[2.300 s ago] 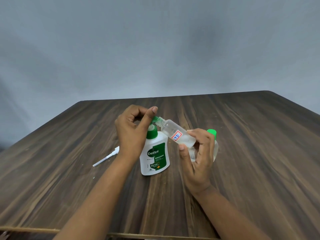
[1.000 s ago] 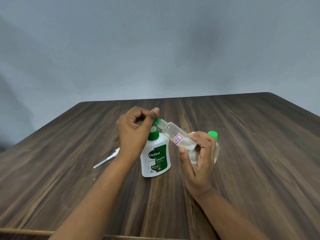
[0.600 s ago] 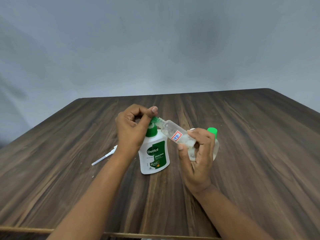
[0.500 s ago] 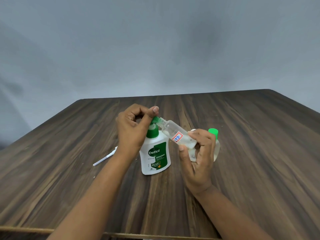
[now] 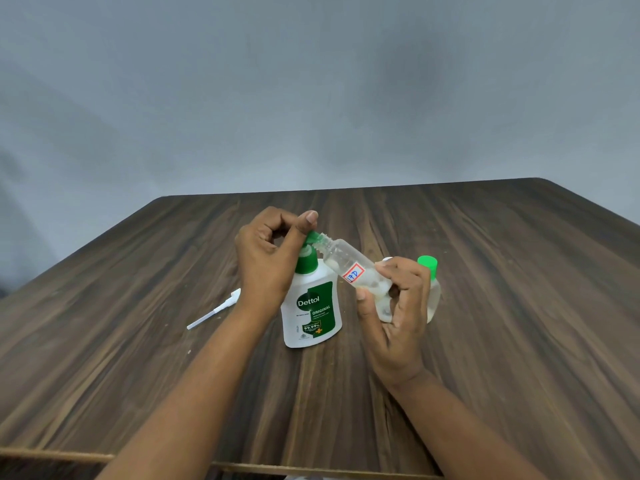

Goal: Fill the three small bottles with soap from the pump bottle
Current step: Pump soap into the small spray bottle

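A white pump bottle (image 5: 311, 310) with a green Dettol label stands upright mid-table. My left hand (image 5: 266, 258) curls over its green pump head, thumb on top. My right hand (image 5: 394, 306) grips a small clear bottle (image 5: 346, 265) with a red-edged sticker, tilted so its open neck meets the pump's spout. A second small bottle with a green cap (image 5: 431, 289) stands behind my right hand, partly hidden. Another clear bottle shows between my right fingers, mostly hidden.
A white spray-pump top with its tube (image 5: 214, 310) lies on the dark wooden table (image 5: 519, 306) left of my left wrist. The table's front edge runs along the bottom of the view. A grey wall stands behind.
Both hands and the bottles hold almost the same pose. The view shifts slightly up and down between frames.
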Tool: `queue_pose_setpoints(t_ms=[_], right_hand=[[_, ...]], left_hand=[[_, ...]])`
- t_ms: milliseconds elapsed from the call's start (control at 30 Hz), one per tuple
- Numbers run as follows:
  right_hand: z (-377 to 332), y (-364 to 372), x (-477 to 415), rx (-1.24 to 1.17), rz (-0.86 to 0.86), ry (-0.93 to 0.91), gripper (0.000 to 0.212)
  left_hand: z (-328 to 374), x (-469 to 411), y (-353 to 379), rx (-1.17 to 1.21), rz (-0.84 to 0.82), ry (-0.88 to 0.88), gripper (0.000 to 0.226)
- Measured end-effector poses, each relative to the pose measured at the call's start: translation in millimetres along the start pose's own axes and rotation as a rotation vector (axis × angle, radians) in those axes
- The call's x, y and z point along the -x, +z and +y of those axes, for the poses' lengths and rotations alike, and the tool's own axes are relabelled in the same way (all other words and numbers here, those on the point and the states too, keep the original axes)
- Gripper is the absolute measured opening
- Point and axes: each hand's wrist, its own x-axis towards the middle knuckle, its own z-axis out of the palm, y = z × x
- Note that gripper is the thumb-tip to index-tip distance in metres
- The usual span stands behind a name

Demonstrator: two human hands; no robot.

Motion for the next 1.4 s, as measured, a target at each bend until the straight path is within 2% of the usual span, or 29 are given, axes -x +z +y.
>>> queue_pose_setpoints(t_ms=[133, 467, 667, 900, 1000, 1233, 1400], right_hand=[[1, 1, 1, -0.009, 0.011, -0.004, 0.023], [2, 0, 2, -0.007, 0.005, -0.003, 0.023], [1, 1, 1, -0.021, 0.025, 0.015, 0.024], [2, 0, 1, 0.034, 0.024, -0.010, 0.023], [2, 0, 3, 0.012, 0.017, -0.014, 0.022], [2, 0, 1, -0.036, 0.016, -0.013, 0.022], [2, -1, -1, 0.023, 0.026, -0.028, 0.023]], left_hand=[[4, -3, 4, -0.022, -0.005, -0.017, 0.027], [-2, 4, 0, -0.005, -0.005, 0.002, 0.029], [12, -2, 0, -0.061, -0.047, -0.033, 0.018], [7, 1, -3, -0.032, -0.057, -0.050, 0.023], [10, 0, -5, -0.012, -0.074, -0.063, 0.018], [23, -5, -16, 0.107, -0.228, -0.133, 0.021], [14, 1, -14, 0.072, -0.187, -0.092, 0.018]])
